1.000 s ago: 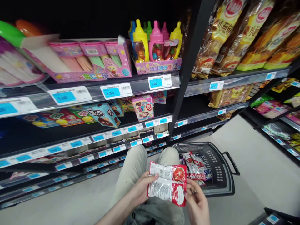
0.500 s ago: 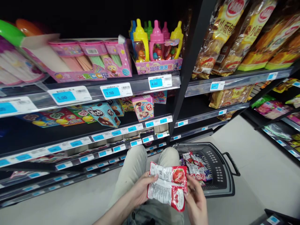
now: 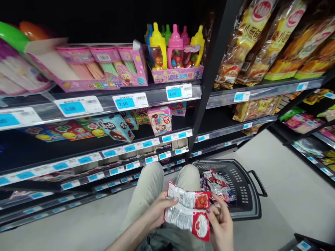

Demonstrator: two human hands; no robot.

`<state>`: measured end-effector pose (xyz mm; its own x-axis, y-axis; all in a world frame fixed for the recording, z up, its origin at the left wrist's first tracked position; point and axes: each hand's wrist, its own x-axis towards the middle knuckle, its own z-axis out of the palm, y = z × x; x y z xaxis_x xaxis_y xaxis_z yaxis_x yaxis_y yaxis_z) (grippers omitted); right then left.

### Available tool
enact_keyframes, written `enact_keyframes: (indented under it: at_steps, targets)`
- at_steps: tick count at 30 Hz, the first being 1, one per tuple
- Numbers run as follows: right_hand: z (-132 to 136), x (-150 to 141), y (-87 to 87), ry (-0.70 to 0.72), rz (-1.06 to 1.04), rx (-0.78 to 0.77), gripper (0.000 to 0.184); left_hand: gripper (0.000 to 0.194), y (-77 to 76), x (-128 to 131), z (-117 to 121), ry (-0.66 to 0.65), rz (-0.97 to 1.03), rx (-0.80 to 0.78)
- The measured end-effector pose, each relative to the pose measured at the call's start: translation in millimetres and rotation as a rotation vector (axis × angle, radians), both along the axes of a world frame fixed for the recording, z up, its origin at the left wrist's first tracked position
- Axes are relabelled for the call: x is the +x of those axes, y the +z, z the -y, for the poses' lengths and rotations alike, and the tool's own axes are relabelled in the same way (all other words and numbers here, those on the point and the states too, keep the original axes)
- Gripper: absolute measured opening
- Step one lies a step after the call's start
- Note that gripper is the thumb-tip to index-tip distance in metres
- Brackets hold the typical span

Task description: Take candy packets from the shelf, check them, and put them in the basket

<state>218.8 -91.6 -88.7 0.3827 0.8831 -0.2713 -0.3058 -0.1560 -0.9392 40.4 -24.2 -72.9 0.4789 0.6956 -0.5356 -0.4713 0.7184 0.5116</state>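
Note:
A red and white snack packet (image 3: 180,216) with strawberries printed on it lies across my lap, its printed, barcoded side up. My left hand (image 3: 159,209) grips its left edge, thumb on top and fingers underneath. At the right edge, my right hand (image 3: 221,221) pinches the red end between thumb and bent fingers. The packet is creased lengthwise along its middle. Just beyond my right hand, a dark grey shopping basket (image 3: 242,188) stands on the floor, with several small wrapped snack packets (image 3: 220,186) inside.
Black shelves with price tags rise ahead. They carry pink boxes of sweets (image 3: 102,83), bottle-shaped candy containers (image 3: 175,52), small snack boxes (image 3: 115,127) and bagged bread (image 3: 251,42). My knees (image 3: 153,174) are close to the lower shelves. Another shelf (image 3: 314,157) stands at the right.
The packet has bent more along its middle, and its lower right corner has shifted slightly down and right. My right hand has moved slightly with it. Both hands keep hold.

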Motion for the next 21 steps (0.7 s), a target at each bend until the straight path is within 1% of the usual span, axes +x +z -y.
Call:
enact_keyframes:
  at_steps: [1,4,8,11,13,17,19,21]
  targets:
    - [-1,-1,-2.4,-0.021,-0.013,-0.012,0.033,0.029,0.0,1,0,-0.004,-0.013,0.023]
    - [-4,-1,-8.5,-0.055,0.053,-0.091,0.026,0.029,-1.8,4,-1,-0.003,-0.074,0.083]
    - [-9,-8,-7.2,-0.067,0.183,-0.114,0.027,0.031,-5.5,7,1,-0.007,-0.141,0.127]
    - [-11,-15,-4.3,-0.078,0.166,-0.145,0.033,0.034,-6.3,11,4,0.002,-0.176,0.121]
    - [-12,-18,-6.4,-0.083,0.127,-0.157,0.038,0.035,-5.8,13,5,0.011,-0.195,0.111]
    - [-13,-14,-18.6,-0.023,0.056,-0.142,0.028,0.034,-5.1,14,6,-0.009,-0.15,0.078]
    - [-13,-8,-23.8,0.001,0.058,-0.141,0.027,0.033,-6.3,13,7,-0.036,-0.102,0.058]
    - [-13,-3,-25.5,0.034,0.085,-0.144,0.029,0.033,-9.0,13,11,-0.049,-0.063,0.047]
